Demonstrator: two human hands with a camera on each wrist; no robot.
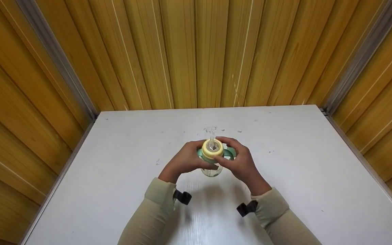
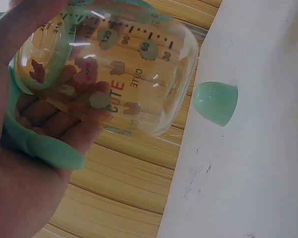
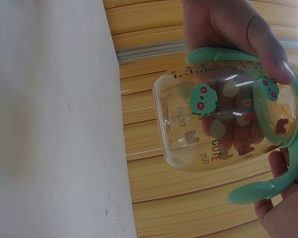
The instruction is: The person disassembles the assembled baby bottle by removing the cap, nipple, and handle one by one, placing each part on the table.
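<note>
Currently held: graduated baby bottle (image 3: 203,131), between both hands, above the white table (image 1: 131,143).
Left hand: (image 1: 189,159) thumb and fingers curled round the bottle body.
Right hand: (image 1: 239,160) thumb and fingers closed about the yellow collar (image 1: 212,154).
Assembly state: collar, clear spout (image 1: 212,140) and green handles (image 3: 258,191) appear in place; thread tightness cannot be told.
Green cap: (image 2: 217,103) off, lying on the table, apart from the bottle.
Outstanding, by judgement: collar unreleased; cap unfitted.
</note>
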